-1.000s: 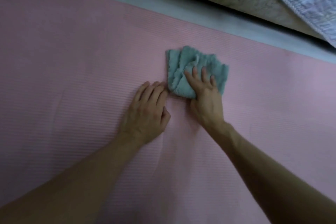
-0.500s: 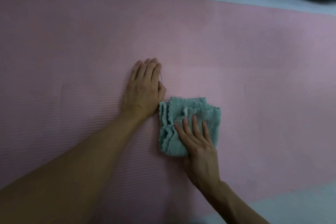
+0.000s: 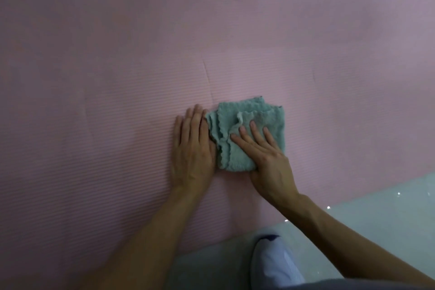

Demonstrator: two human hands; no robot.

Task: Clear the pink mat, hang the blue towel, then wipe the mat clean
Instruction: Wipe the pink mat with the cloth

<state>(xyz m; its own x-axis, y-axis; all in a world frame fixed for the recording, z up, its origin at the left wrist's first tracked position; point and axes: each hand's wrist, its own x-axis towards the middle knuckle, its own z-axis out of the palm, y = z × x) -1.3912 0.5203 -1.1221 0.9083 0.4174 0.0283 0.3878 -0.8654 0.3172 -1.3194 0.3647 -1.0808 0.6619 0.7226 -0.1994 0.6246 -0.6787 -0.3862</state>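
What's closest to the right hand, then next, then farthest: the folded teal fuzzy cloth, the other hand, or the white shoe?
1. Folded teal fuzzy cloth: under the right hand, touching.
2. Left hand: just left of the cloth.
3. White shoe: lower down, on the pale floor.

The pink mat (image 3: 117, 54) lies spread out flat, finely ribbed, with a faint crease across its middle. On it, toward its near edge, lies a teal-green terry cloth (image 3: 244, 115). The cloth is folded into several layers with wavy scalloped edges and is pressed flat onto the mat under the right hand (image 3: 266, 160).
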